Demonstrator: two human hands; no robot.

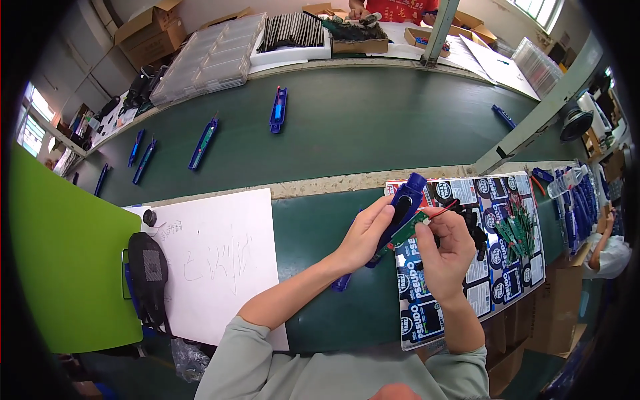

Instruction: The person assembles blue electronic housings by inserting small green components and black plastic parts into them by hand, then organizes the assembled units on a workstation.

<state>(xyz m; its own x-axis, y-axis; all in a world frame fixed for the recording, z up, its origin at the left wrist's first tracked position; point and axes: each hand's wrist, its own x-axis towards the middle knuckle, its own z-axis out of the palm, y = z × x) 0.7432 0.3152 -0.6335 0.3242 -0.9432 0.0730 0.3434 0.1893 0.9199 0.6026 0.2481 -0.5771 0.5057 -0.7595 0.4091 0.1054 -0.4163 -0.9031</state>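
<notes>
My left hand (367, 233) is closed around a long blue plastic housing (415, 187) with a dark oval patch, tilted with its top end up and to the right. My right hand (448, 257) pinches a narrow green circuit board (405, 231) against the housing's side; a red wire (441, 212) rises from the board's end. How far the board sits inside the housing is hidden by my fingers. Below my left wrist another blue part (342, 283) lies on the green surface. Small black parts (477, 235) are bunched just right of my right hand.
Loose green circuit boards (519, 230) are heaped on a printed cardboard sheet (420, 323). Blue housings (278, 110) lie spaced along the green belt (333, 120) ahead. To the left are white paper (227, 307), a black pouch (148, 280) and a green panel (73, 260). A metal post (527, 110) stands at right.
</notes>
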